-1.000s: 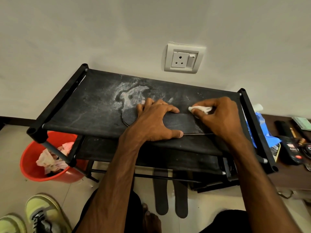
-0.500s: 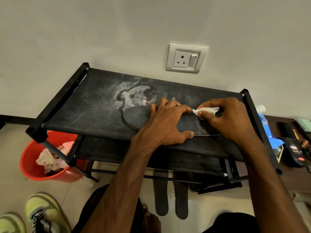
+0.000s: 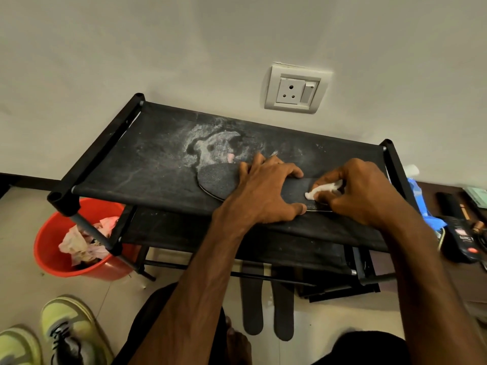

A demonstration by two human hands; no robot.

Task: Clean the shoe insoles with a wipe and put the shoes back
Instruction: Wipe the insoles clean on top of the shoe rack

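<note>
Black fabric rack shelf [image 3: 158,164] (dusty, white-stained) bears one insole [image 3: 216,180]; floor [image 3: 21,285] carries two insoles [image 3: 253,306], bucket [image 3: 47,248], sneakers [image 3: 66,325].

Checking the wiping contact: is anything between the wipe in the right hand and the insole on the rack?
Nothing visible. The right hand pinches the wipe, whose tip lies on the insole; the left hand presses the insole beside it, not under it.

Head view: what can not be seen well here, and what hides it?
All in the head view:
- Insole: middle and right end under the left hand and right hand.
- Wipe: mostly inside the right hand's fingers.
- Floor insoles: tops behind the rack.
- Yellow-green shoes: cut by the bottom edge.
</note>
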